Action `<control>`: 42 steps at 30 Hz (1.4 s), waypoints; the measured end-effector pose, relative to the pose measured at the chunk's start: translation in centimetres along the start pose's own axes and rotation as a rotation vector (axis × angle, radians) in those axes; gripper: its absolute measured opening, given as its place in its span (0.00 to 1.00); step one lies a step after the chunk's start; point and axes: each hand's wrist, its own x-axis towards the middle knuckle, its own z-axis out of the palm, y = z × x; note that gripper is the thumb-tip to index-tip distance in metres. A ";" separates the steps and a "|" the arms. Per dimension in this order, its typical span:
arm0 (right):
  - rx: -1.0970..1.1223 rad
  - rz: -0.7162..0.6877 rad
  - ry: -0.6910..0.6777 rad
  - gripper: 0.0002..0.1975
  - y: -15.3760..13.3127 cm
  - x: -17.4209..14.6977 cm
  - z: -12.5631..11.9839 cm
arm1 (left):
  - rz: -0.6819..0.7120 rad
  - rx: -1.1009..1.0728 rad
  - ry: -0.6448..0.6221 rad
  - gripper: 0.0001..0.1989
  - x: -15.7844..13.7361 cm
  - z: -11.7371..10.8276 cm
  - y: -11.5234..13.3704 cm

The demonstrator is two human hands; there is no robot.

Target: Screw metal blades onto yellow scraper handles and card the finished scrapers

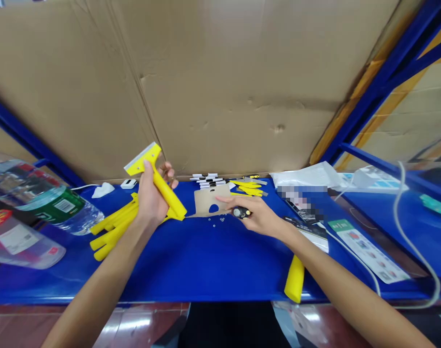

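Note:
My left hand (148, 195) is closed round a yellow scraper (165, 189), raised above the table with its metal-edged head up and left. In my right hand (261, 213) is a screwdriver (241, 211), its dark, yellow-marked handle end facing me and its shaft hidden. Just left of that hand sits a piece of cardboard (203, 199) with a cut-out hole. Several tiny ring-like parts (222, 219) lie in front of it on the blue surface. More yellow scraper handles (115, 229) are piled beside my left forearm. Another yellow handle (295, 279) lies under my right forearm.
Behind the cardboard are black-and-white packs (209, 181) and flat yellow pieces (250, 186). A large water bottle (57, 205) and a clear plastic jar (26, 241) lie at left. On the right are a white plastic bag (303, 175), a printed sheet (369, 251) and a white cable (416, 232).

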 end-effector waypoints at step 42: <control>0.609 0.479 0.735 0.19 -2.2 1.6 -0.7 | -0.138 0.305 -0.177 0.15 -5.0 5.8 -5.2</control>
